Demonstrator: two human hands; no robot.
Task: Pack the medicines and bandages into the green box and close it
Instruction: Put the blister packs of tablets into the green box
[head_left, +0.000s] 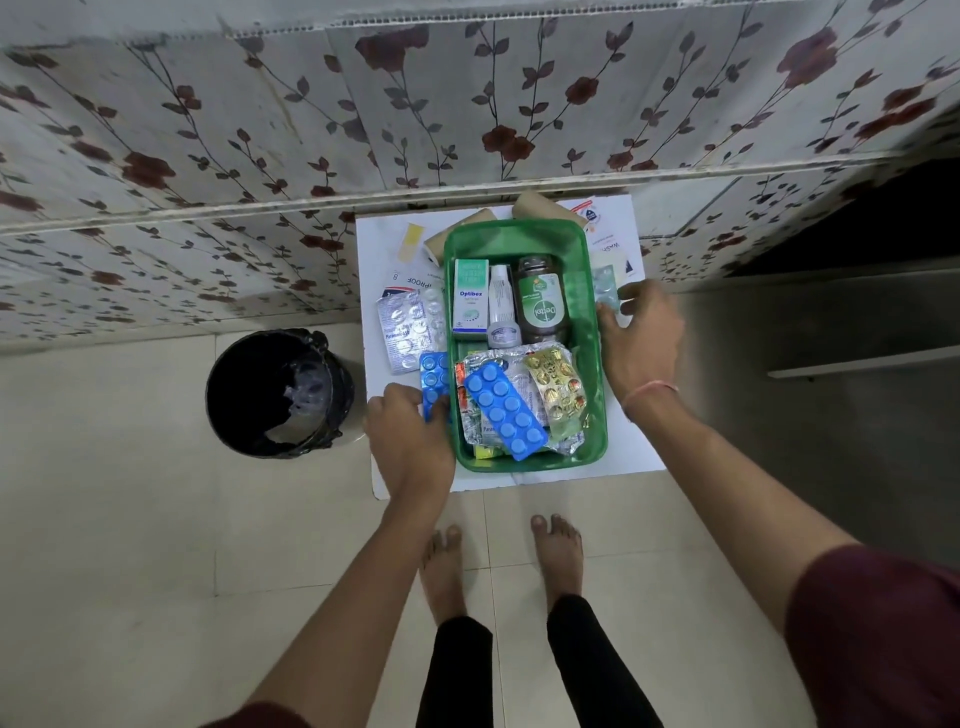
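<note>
The green box stands open on a white table. Inside it are an Optibex carton, a white tube, a brown Dettol bottle, a blue tablet strip and a gold strip over silver strips. My left hand grips a second blue strip just left of the box. My right hand pinches a clear blister strip at the box's right wall. Silver strips, a plaster and tan bandage rolls lie outside.
A black bin lined with plastic stands on the tiled floor left of the table. A floral-papered wall rises behind the table. My bare feet are just in front of the table. The box's lid is not visible.
</note>
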